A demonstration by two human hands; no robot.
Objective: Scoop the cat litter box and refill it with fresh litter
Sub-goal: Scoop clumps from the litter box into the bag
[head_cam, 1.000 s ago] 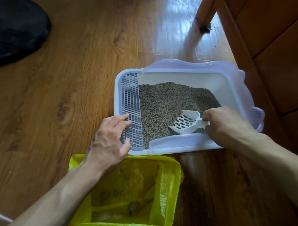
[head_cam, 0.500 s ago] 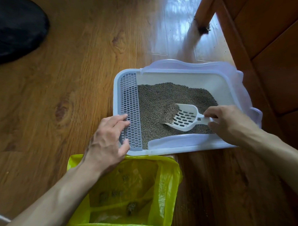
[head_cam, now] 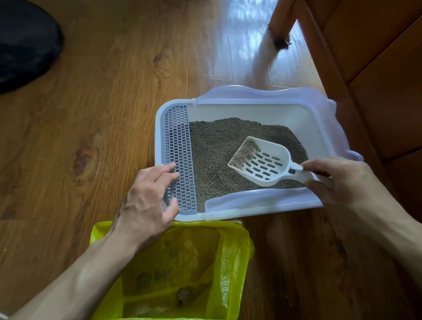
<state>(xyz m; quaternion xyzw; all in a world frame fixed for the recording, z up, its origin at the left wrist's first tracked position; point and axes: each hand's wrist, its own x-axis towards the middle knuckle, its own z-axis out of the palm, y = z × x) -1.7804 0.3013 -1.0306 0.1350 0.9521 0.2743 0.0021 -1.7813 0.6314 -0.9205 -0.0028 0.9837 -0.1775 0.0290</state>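
Note:
A white litter box (head_cam: pixel 297 113) with a pale lilac rim sits on the wooden floor, partly filled with grey-brown litter (head_cam: pixel 219 154). My right hand (head_cam: pixel 342 179) grips the handle of a white slotted scoop (head_cam: pixel 262 161), which is lifted above the litter with some granules at its front edge. My left hand (head_cam: pixel 146 200) rests on the box's near left corner, fingers on the grey grid step (head_cam: pixel 180 156) and thumb at the rim. A yellow plastic bag (head_cam: pixel 185 275) lies open just in front of the box and holds a few dark clumps.
A wooden cabinet (head_cam: pixel 382 82) stands close on the right of the box, with a furniture leg (head_cam: pixel 279 18) behind. A black object (head_cam: pixel 17 42) lies on the floor at the far left. Wooden floor (head_cam: pixel 84 116) spreads to the left.
The scoop went from upside down on the litter to digging in, then lifted clear with a little litter. My right hand moved slightly right and up. The left hand stayed put.

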